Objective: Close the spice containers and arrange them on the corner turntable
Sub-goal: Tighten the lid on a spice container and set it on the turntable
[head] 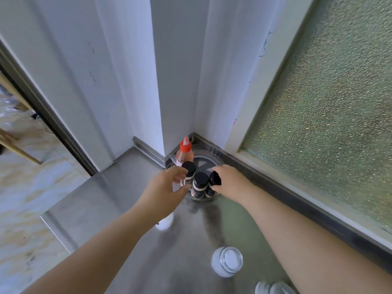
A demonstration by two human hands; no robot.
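A: Reaching into the corner now, your left hand (167,183) has its fingers (180,174) curled round the left black-capped spice jar (188,172), which stands upright at the turntable's (206,164) near edge.

B: And your right hand (230,180)? Fingers closed on the right jar (213,184), its cap tilted towards the middle jar (199,184).

A: All three stand side by side, touching or nearly, with the red-capped squeeze bottle (186,154) behind them.

B: The glass jars (227,262) still on the worktop (118,187) sit well back, towards you; the nearest lies closer to your right arm, I'd say.
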